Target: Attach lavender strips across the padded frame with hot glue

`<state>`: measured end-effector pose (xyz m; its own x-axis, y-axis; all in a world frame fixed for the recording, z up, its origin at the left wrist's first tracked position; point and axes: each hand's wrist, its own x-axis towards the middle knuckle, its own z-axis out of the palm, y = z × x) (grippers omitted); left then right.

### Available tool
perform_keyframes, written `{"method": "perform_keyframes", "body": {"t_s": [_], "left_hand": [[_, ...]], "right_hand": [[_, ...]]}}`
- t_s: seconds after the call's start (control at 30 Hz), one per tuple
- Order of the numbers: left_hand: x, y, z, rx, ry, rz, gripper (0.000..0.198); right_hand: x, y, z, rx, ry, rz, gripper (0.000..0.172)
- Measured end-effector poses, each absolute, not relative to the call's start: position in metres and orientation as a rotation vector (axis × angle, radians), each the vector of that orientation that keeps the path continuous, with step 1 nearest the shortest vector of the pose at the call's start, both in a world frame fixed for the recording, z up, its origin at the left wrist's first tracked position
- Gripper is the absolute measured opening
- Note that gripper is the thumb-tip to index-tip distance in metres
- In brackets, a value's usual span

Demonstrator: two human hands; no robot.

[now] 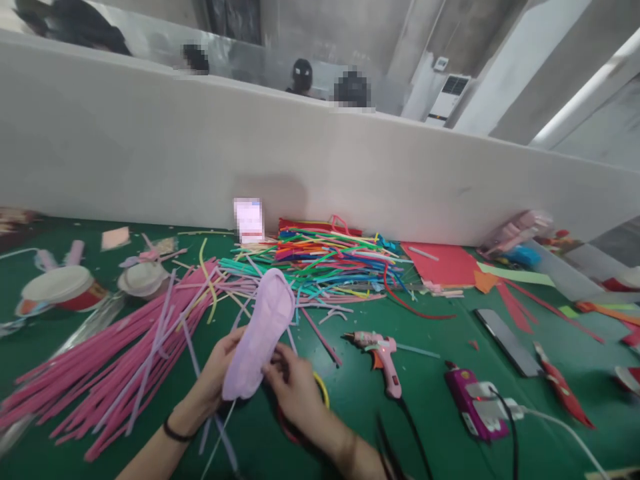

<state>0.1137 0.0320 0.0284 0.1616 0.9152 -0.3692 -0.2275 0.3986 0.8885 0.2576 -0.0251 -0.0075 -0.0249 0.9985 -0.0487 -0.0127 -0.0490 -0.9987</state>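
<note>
Both my hands hold a long oval piece of pale purple foam (263,330) above the green table, its far end tilted up and away from me. My left hand (216,373) grips its lower left edge, fingers curled behind it. My right hand (295,387) pinches its lower right edge with thumb and fingertips. A yellow ring (324,390) and a red strip peek out under my right hand. A thick bundle of pink strips (120,360) lies just left of my hands.
A pink glue gun (383,353) lies to the right, beyond it a purple power strip (475,403) with a white cable, a dark phone (507,340) and red-handled scissors (560,387). Coloured strips (325,263), red sheets (443,263), a paper bowl (60,288) lie before a white partition (320,160).
</note>
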Motion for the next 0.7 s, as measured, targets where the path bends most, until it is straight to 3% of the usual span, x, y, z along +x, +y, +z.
{"method": "perform_keyframes", "body": {"t_s": [0.17, 0.3, 0.37, 0.5, 0.6, 0.7], "left_hand": [[0.100, 0.019, 0.059, 1.180, 1.126, 0.911, 0.024], [0.103, 0.003, 0.081, 1.571, 1.235, 0.657, 0.019], [0.108, -0.008, 0.083, 1.729, 1.194, 0.569, 0.018], [0.104, -0.029, 0.072, 1.774, 1.112, 0.503, 0.028], [0.086, -0.040, 0.054, 1.690, 1.322, 0.647, 0.033], [0.069, -0.046, 0.036, 1.489, 1.516, 0.811, 0.062]], "right_hand": [[0.268, -0.031, 0.012, -1.108, -0.832, 1.379, 0.052], [0.282, -0.057, 0.042, -0.937, -0.604, 1.618, 0.064], [0.287, -0.072, 0.046, -1.047, -0.697, 1.506, 0.058], [0.293, -0.092, 0.025, -1.359, -0.898, 1.096, 0.051], [0.292, -0.102, 0.009, -1.372, -0.828, 1.106, 0.050], [0.281, -0.108, 0.009, -1.269, -0.689, 1.263, 0.053]]}}
